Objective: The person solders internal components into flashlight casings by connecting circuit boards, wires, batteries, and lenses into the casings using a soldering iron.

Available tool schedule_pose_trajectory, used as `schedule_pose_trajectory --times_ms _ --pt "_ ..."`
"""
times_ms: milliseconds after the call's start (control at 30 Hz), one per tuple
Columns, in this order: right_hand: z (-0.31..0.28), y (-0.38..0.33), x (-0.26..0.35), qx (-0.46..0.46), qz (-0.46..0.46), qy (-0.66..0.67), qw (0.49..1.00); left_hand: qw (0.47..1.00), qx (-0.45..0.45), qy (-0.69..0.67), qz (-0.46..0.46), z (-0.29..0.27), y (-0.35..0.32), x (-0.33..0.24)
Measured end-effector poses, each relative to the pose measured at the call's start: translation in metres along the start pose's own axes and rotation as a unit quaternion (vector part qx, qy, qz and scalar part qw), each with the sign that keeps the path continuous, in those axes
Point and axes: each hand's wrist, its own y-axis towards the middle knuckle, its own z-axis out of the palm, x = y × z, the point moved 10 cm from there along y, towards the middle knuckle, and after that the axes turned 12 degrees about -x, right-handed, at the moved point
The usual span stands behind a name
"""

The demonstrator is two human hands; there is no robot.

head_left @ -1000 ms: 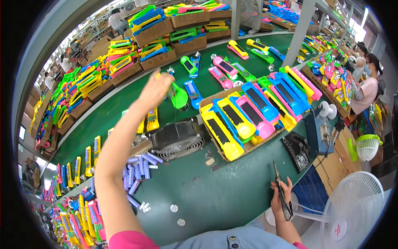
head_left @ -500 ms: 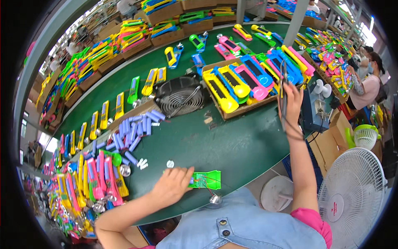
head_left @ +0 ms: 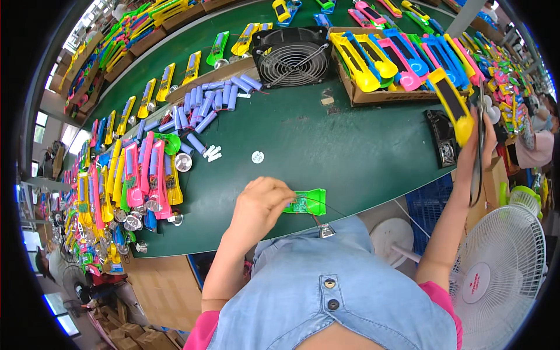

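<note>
My left hand is closed at the left end of a small green plastic casing, which lies on the table near its front edge. Inside the casing sits a green circuit board, and thin wires lead to a silvery lamp reflector at the edge by my body. Far to the right, my right hand grips a yellow casing with a dark panel, tilted in front of the box. The same hand carries a long, thin dark tool resembling tweezers; its lower part runs along my wrist.
A cardboard box of colourful casings stands at the back right beside a black fan. Purple battery cells and pink and yellow casings crowd the left. A dark device sits at the right; a white fan stands nearer.
My view has tilted down and leftward. The right hand, over the box's right side before, now has the yellow casing and is beside the box. My left hand remains at the green casing.
</note>
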Motion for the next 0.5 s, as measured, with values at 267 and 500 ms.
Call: schedule_pose_trajectory --times_ms 267,500 --pt "0.025 -0.177 0.058 0.2 0.235 0.231 0.923 0.97 0.097 0.109 0.193 0.069 -0.012 -0.029" --pt "0.009 -0.19 0.114 0.257 0.035 0.246 0.934 0.966 -0.005 -0.24 -0.096 0.061 -0.02 0.016"
